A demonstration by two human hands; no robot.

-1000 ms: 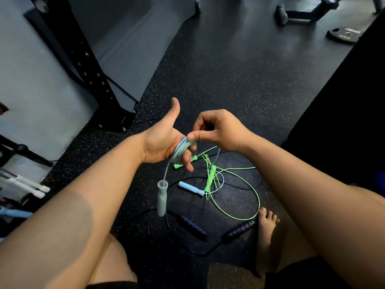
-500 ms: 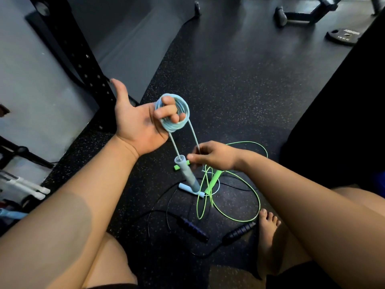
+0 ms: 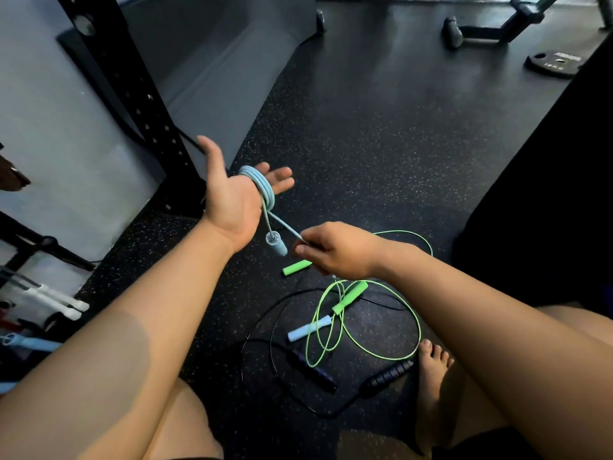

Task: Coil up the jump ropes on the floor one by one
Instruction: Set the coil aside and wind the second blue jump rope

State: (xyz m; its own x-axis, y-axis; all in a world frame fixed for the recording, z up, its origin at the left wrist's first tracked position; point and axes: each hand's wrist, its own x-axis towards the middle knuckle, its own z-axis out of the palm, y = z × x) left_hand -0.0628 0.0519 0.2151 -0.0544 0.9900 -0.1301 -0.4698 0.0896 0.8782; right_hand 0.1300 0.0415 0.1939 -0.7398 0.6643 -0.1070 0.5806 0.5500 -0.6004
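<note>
My left hand [image 3: 232,197] is palm up with its fingers straight, and a light blue jump rope [image 3: 262,189] is coiled round those fingers. One blue handle [image 3: 277,244] dangles under the palm. My right hand [image 3: 335,249] pinches the blue cord just below the coil and holds it taut. The rope's other blue handle [image 3: 308,328] lies on the floor. A green jump rope [image 3: 381,353] lies in loose loops beneath my right hand, with its green handles [image 3: 350,297] near the middle. A black jump rope [image 3: 311,373] with dark handles lies nearest to me.
A black perforated rack post [image 3: 132,91] stands at the left against a grey wall. White handles [image 3: 53,302] and other gear lie at the far left. A weight plate [image 3: 554,63] and a bench base [image 3: 491,28] sit at the back right. My bare foot [image 3: 431,363] rests beside the ropes.
My left hand's fingers have straightened out through the coil. My right hand let go of the dangling handle and now pinches the cord, having moved right.
</note>
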